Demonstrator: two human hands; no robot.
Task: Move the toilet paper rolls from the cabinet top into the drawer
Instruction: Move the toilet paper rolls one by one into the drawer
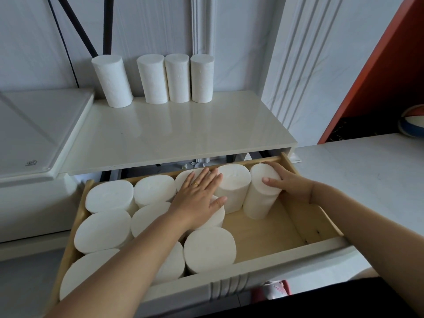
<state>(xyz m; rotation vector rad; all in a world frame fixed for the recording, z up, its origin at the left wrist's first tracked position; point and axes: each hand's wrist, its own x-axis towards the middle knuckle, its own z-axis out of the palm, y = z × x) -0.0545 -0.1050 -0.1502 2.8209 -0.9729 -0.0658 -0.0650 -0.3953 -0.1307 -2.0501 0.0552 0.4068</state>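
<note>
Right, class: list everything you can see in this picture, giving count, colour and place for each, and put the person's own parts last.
Rolls on cabinet top: four, white, standing upright at the back by the wall.
Rolls in drawer: about eleven, white, upright, filling the left and back; some are hidden under the arms.
Drawer: one, light wood inside with a white front, pulled open, bare at right front.
Cabinet top: one, glossy cream.
Ball: one, orange, white and blue, far right edge.
Left hand: flat on rolls at the drawer's back.
Right hand: gripping the rightmost roll.
</note>
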